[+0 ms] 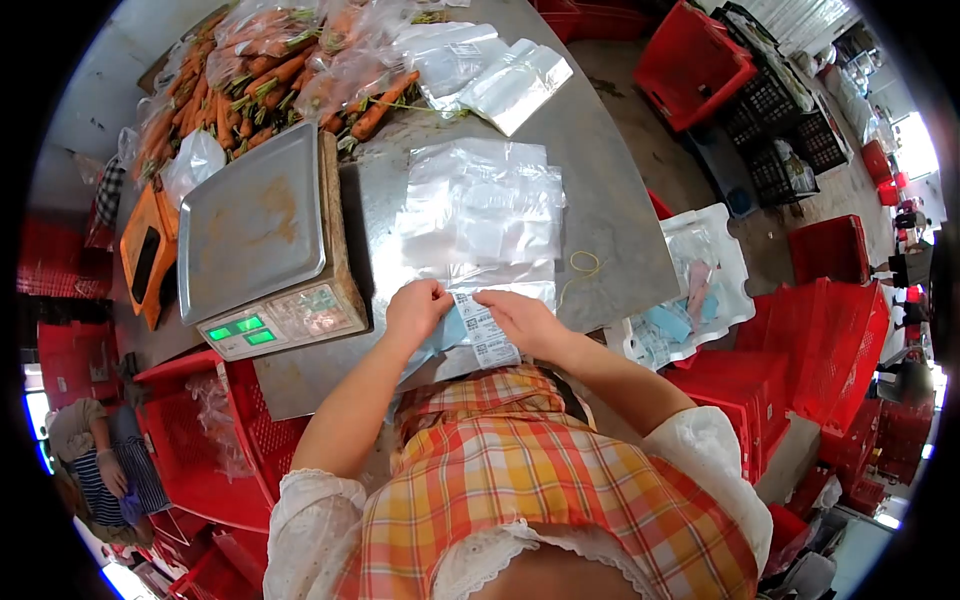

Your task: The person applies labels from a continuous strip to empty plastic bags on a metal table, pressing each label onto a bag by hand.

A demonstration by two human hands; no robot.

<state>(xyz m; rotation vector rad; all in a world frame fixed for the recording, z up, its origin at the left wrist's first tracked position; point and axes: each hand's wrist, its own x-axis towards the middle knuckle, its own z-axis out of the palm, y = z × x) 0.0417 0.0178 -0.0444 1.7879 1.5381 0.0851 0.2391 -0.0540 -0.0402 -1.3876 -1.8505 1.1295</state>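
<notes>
A strip of printed white labels (490,340) with a light-blue backing (440,341) lies between my hands at the table's near edge. My left hand (415,312) is closed in a pinch by the strip's left side, at the blue part. The fingers of my right hand (522,322) pinch the strip's upper right edge. Directly beyond both hands lies a stack of clear plastic bags (480,205), flat on the metal table. What exactly sits under the fingertips is partly hidden.
On the left stands a weighing scale (255,225) with a green display. Behind it are piled carrots (265,85), some bagged. More bags (515,85) lie at the back. A white crate (735,265) holds blue scraps. Red crates (825,350) surround the table, and another person (105,465) is at left.
</notes>
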